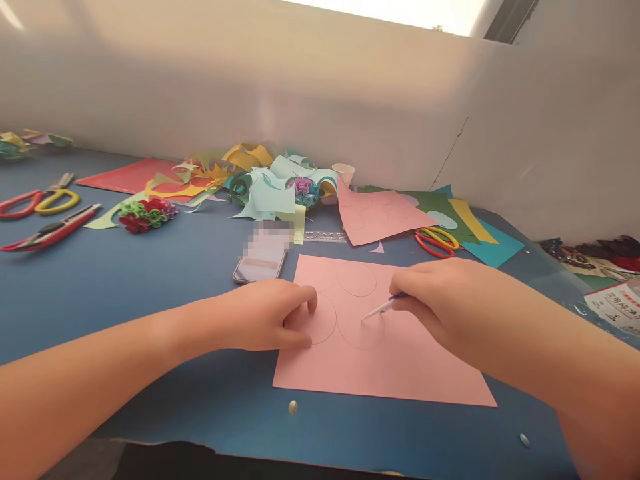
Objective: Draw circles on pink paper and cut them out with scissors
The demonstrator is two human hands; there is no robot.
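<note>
A pink sheet of paper (400, 363) lies flat on the table, with several thin pencil circles drawn on it. My left hand (280, 313) rests on the sheet's left side, thumb and fingers apart, holding nothing. Over the right part of the paper, my right hand (430, 293) pinches a drawing compass (375, 312) that leans to the left. Its pale pointed leg reaches down inside the lower right circle, and a second tip shows close by. My fingers hide the compass's top.
Behind the sheet are a phone (261, 257), a second pink sheet (380, 213), red-yellow scissors (437, 241) and paper scraps (273, 190). Pliers (53, 230), more scissors (43, 200) and a paper flower cluster (145, 215) lie left. A small bead (293, 407) sits near the table's front edge.
</note>
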